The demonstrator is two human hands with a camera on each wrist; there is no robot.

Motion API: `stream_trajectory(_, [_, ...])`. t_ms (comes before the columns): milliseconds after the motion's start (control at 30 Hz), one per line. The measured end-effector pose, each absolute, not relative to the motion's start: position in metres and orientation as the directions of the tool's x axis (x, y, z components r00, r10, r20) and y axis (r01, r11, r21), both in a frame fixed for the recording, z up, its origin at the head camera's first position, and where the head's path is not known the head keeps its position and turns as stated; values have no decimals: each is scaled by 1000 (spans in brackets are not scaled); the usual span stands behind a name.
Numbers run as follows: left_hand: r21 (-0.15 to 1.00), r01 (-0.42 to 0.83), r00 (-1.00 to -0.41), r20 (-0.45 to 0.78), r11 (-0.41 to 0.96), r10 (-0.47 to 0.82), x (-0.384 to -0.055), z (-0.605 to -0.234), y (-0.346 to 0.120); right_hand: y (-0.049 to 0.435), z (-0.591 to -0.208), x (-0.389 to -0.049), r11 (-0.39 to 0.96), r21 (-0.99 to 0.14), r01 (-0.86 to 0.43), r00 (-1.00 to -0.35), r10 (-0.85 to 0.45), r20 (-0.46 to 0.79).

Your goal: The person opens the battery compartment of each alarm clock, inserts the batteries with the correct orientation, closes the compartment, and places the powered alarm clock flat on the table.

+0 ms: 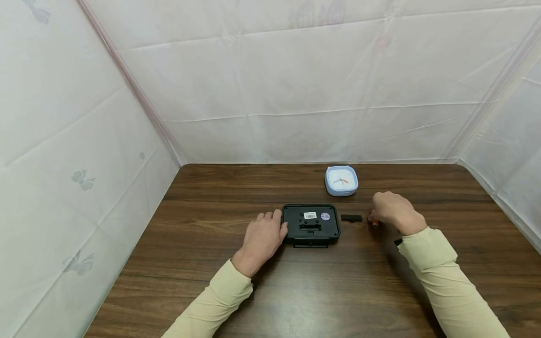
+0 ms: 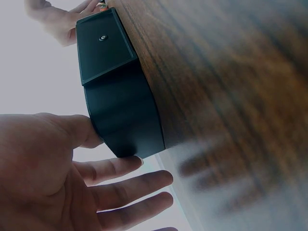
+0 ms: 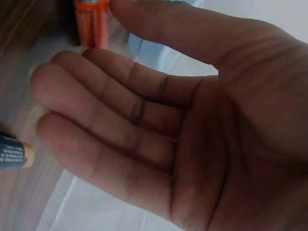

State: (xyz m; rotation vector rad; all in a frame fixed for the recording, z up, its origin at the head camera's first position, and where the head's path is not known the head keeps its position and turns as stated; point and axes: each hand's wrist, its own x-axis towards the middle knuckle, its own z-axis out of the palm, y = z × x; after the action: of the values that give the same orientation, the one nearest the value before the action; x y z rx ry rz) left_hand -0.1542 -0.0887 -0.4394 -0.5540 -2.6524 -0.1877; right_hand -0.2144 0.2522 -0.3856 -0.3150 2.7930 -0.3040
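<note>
A black clock [image 1: 291, 230] lies face down on the table, its back showing a label, a round sticker and an uncovered battery slot [image 1: 310, 227]. My left hand [image 1: 263, 234] holds its left end; in the left wrist view thumb and index finger pinch the case [image 2: 122, 110] while the other fingers stretch out. To the right, my right hand [image 1: 395, 212] reaches down to the tabletop and pinches an orange battery [image 3: 92, 24] between thumb and index fingertip. A dark battery with a copper-coloured end [image 3: 14, 153] lies near the other fingers. The black battery cover [image 1: 351, 218] lies between clock and right hand.
A light blue clock [image 1: 341, 180] stands behind, near the back of the wooden table [image 1: 236, 188]. Pale sheeting [image 1: 296, 84] hangs along the table's back and both sides.
</note>
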Motion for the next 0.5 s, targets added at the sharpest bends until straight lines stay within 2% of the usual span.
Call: stream_trajectory(500, [70,399,-850,401,914,340,-154,-439,-88,252,-394,-220,950,-213,-227,-926,-278,-254])
